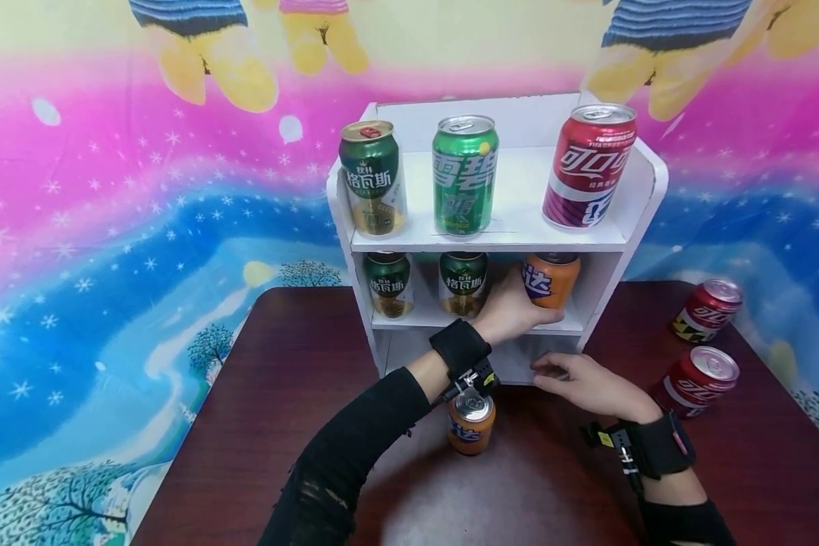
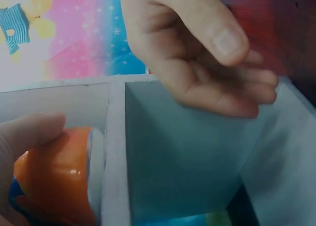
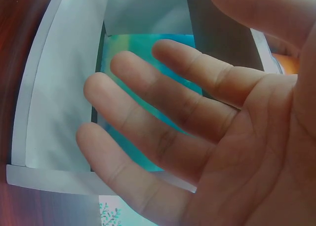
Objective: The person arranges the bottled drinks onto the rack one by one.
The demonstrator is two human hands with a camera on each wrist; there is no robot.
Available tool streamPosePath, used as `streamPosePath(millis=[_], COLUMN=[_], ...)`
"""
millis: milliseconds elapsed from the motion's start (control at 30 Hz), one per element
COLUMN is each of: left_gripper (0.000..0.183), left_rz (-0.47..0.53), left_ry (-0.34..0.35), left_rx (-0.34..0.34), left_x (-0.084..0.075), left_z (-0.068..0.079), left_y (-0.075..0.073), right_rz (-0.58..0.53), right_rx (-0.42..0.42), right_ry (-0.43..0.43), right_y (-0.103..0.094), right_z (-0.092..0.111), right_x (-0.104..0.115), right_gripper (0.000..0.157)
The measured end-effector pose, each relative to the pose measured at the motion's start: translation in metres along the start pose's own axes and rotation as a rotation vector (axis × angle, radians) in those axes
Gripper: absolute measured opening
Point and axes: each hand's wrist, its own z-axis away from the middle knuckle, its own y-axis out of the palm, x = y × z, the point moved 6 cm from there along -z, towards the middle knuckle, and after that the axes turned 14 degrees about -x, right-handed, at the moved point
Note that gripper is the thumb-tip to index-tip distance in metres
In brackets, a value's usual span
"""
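Note:
On the middle shelf of a small white rack (image 1: 409, 345), my left hand (image 1: 508, 307) grips an orange soda can (image 1: 554, 279) at the right end. The left wrist view shows the thumb lying along the side of that orange can (image 2: 61, 174). My right hand (image 1: 590, 385) is in front of the rack's lower right, holding nothing. Its fingers look extended and slightly spread in the right wrist view, before the bottom compartment. Two dark green and gold cans (image 1: 390, 287) stand left of my left hand on the same shelf.
The top shelf bears a green-gold can (image 1: 371, 178), a bright green can (image 1: 465, 176) and a red can (image 1: 590, 167). Another orange can (image 1: 471, 434) stands on the dark table (image 1: 300, 356) beneath my left wrist. Two red cans (image 1: 698, 379) stand at the right.

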Motion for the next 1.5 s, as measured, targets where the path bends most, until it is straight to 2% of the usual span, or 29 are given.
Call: streamPosePath(millis=[67, 267, 433, 667, 900, 1033, 1167, 1300, 1400, 1500], left_gripper=[0.077, 0.075, 0.074, 0.078, 0.085, 0.084, 0.085, 0.089, 0.092, 0.098], left_rz=[0.034, 0.128, 0.148, 0.121, 0.194, 0.21, 0.197, 0.23, 0.219, 0.171], left_ry=[-0.005, -0.081, -0.087, -0.066, -0.134, -0.132, -0.102, -0.062, -0.045, -0.062], left_rx=[0.007, 0.029, 0.028, 0.001, 0.05, 0.058, 0.041, 0.043, 0.032, 0.005], left_x=[-0.0008, 0.0004, 0.0009, -0.0003, -0.001, -0.0005, -0.0002, -0.0024, -0.0031, -0.0026], left_z=[0.0001, 0.0005, -0.0002, -0.0017, -0.0027, -0.0036, -0.0039, -0.0046, -0.005, -0.0045], left_y=[0.0019, 0.0059, 0.0067, 0.0035, 0.0048, 0.0055, 0.0055, 0.0059, 0.0057, 0.005], right_rz=[-0.005, -0.003, 0.002, 0.007, 0.012, 0.009, 0.021, 0.029, 0.026, 0.013], right_rx=[0.0, -0.001, 0.003, -0.002, -0.009, -0.01, -0.016, -0.017, -0.018, -0.016], right_ry=[-0.005, -0.011, -0.008, -0.025, -0.019, -0.013, -0.009, -0.007, -0.005, -0.003], right_y=[-0.0002, -0.0007, -0.0013, -0.0035, -0.0055, -0.0062, -0.0067, -0.0061, -0.0055, -0.0047], right_z=[0.0004, 0.0026, 0.0025, 0.0012, 0.0008, 0.0011, 0.0014, 0.0013, 0.0014, 0.0022], right_x=[0.0002, 0.0, -0.0003, 0.0019, 0.0012, 0.0017, 0.0011, 0.0001, -0.0008, -0.0016], right_gripper=[0.039, 0.038, 0.04, 0.038, 0.037, 0.038, 0.037, 0.038, 0.038, 0.038])
